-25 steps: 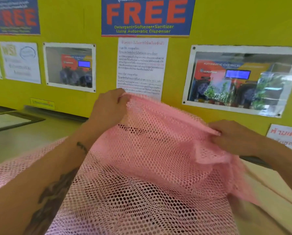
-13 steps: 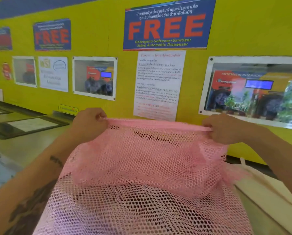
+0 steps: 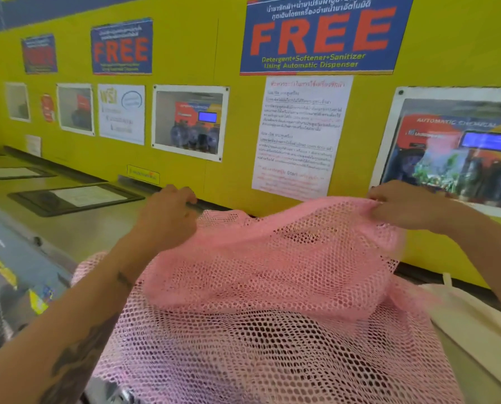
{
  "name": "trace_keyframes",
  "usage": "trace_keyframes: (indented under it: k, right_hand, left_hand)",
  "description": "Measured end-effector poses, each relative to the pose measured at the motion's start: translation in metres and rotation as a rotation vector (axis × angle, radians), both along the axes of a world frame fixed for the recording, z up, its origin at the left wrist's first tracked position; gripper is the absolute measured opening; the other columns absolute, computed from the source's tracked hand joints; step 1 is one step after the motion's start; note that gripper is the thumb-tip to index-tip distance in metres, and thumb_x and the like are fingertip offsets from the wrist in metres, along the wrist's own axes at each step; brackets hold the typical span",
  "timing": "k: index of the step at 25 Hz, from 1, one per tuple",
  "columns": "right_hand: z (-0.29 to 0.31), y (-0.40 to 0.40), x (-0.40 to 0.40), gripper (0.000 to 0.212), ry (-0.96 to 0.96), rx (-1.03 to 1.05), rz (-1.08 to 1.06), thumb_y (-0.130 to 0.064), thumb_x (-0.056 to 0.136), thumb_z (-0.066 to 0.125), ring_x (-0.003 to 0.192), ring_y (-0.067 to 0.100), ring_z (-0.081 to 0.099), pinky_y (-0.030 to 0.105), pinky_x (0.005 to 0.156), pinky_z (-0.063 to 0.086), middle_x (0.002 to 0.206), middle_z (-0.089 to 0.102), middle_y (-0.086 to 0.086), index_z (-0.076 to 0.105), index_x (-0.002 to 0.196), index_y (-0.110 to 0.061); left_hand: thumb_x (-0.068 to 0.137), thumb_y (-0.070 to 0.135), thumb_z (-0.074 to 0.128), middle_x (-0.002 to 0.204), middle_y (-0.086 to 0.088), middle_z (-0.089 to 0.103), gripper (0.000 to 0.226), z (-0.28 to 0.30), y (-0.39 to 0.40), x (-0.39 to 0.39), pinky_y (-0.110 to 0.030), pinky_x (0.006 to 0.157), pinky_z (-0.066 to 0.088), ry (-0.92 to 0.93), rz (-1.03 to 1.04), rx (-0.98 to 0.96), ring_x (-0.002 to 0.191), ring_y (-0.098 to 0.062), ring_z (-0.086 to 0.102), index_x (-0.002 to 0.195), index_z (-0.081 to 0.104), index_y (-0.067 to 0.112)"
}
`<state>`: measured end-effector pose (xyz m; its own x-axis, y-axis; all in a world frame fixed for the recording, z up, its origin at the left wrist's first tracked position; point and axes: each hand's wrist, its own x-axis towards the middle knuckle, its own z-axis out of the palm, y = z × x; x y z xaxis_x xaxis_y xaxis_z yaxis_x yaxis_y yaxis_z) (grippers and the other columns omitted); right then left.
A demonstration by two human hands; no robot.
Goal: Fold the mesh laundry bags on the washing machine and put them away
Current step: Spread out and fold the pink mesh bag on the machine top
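Pink open-weave mesh laundry bag (image 3: 272,272) fills the lower middle of the view, and its near end runs off the bottom edge, so its full shape cannot be told. How many layers or separate bags lie in the heap is hard to make out; a denser, doubled-over part sits on top of a looser single layer whose holes show dark beneath. The left hand (image 3: 167,220) is closed on the bag's far left corner, its fingertips hidden by the curled fist. The right hand (image 3: 400,208) pinches the far right edge between thumb and fingers, lifting it higher than the left, so the top hem sags between them. The bag lies over the grey flat washing machine top (image 3: 92,228), most of which it covers. A cream cloth bag (image 3: 470,325) lies just beside it on the right, partly cut off. Behind stands the yellow wall (image 3: 185,39) with a blue and red FREE poster (image 3: 322,39); the smaller printed notices are too blurred to read.
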<state>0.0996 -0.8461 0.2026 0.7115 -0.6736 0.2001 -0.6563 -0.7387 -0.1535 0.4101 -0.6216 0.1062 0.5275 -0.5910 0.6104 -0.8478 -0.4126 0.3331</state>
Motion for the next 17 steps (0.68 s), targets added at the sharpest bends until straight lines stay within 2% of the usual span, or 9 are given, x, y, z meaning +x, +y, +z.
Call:
trace_keyframes:
  k: [2,4,6,8,9,10,12,15,17]
  right_hand:
    - [-0.003,0.015,0.007,0.008,-0.012,0.095,0.048,-0.023,0.091,0.062,0.094,0.022,0.059,0.043,0.084,0.047,0.102,0.063,0.002,0.067,0.096,-0.019]
    - [-0.001,0.029,0.011,0.015,0.007,0.158,0.060,-0.027,0.091,0.063,0.100,0.020,0.057,0.042,0.087,0.046,0.108,0.056,-0.008,0.062,0.106,-0.023]
    - [0.003,0.031,0.011,0.014,0.018,0.147,0.061,-0.026,0.092,0.063,0.096,0.019,0.055,0.041,0.082,0.046,0.104,0.054,-0.010,0.060,0.105,-0.022]
    - [0.004,0.026,0.003,0.012,0.041,0.074,0.094,-0.022,0.092,0.062,0.077,0.020,0.054,0.041,0.069,0.042,0.084,0.057,0.000,0.061,0.085,-0.012]
    - [0.003,0.021,-0.002,0.023,0.061,0.035,0.103,-0.018,0.093,0.060,0.065,0.020,0.047,0.039,0.062,0.036,0.072,0.052,0.003,0.056,0.073,-0.008]
    - [0.002,0.014,-0.006,0.030,0.065,0.008,0.093,-0.013,0.092,0.059,0.058,0.017,0.040,0.037,0.058,0.030,0.062,0.045,0.003,0.050,0.064,-0.009]
    - [-0.003,0.002,-0.013,0.037,0.048,-0.056,0.046,-0.002,0.088,0.055,0.046,0.012,0.032,0.034,0.055,0.025,0.048,0.036,-0.001,0.042,0.055,-0.012]
    - [-0.005,-0.014,-0.011,0.028,0.025,-0.204,-0.048,0.000,0.085,0.049,0.053,0.021,0.045,0.034,0.056,0.032,0.055,0.047,0.007,0.048,0.060,-0.012]
    - [0.000,-0.019,0.000,0.020,0.025,-0.290,-0.087,-0.007,0.089,0.050,0.068,0.029,0.057,0.039,0.064,0.048,0.072,0.059,0.008,0.059,0.072,-0.014]
  left_hand:
    - [0.090,0.028,0.056,0.092,0.004,0.060,0.009,0.006,-0.003,-0.028,-0.035,0.074,0.049,-0.008,-0.233,-0.017,0.087,-0.021,0.060,0.095,0.062,0.025]
    - [0.089,0.045,0.057,0.096,0.011,0.062,0.018,0.005,-0.009,-0.061,-0.034,0.082,0.051,0.089,-0.473,0.291,0.091,-0.013,0.060,0.097,0.063,0.031]
    - [0.086,0.055,0.055,0.122,0.007,0.058,0.041,-0.007,-0.013,-0.073,-0.039,0.097,0.046,0.154,-0.464,0.667,0.109,-0.016,0.056,0.122,0.057,0.036]
    - [0.087,0.046,0.056,0.135,0.004,0.052,0.047,-0.017,-0.013,-0.065,-0.040,0.104,0.041,0.147,-0.374,0.773,0.117,-0.018,0.051,0.132,0.052,0.033]
    - [0.089,0.037,0.057,0.128,0.005,0.055,0.035,-0.019,-0.013,-0.059,-0.035,0.098,0.042,0.164,-0.373,0.738,0.110,-0.017,0.053,0.124,0.057,0.032]
    - [0.089,0.027,0.055,0.113,0.006,0.060,0.018,-0.019,-0.012,-0.054,-0.031,0.089,0.043,0.161,-0.389,0.684,0.098,-0.015,0.053,0.105,0.062,0.033]
    - [0.088,0.016,0.050,0.083,0.010,0.057,0.020,-0.014,-0.009,-0.049,-0.031,0.075,0.041,0.075,-0.403,0.601,0.084,-0.017,0.054,0.073,0.056,0.027]
    - [0.089,0.012,0.046,0.076,0.001,0.064,0.023,0.000,-0.003,-0.043,-0.028,0.064,0.042,0.065,-0.414,0.334,0.076,-0.021,0.060,0.072,0.060,0.016]
    - [0.090,0.009,0.047,0.075,-0.003,0.067,0.024,0.018,0.007,-0.036,-0.029,0.064,0.041,0.257,-0.426,0.108,0.073,-0.022,0.063,0.074,0.064,0.017]
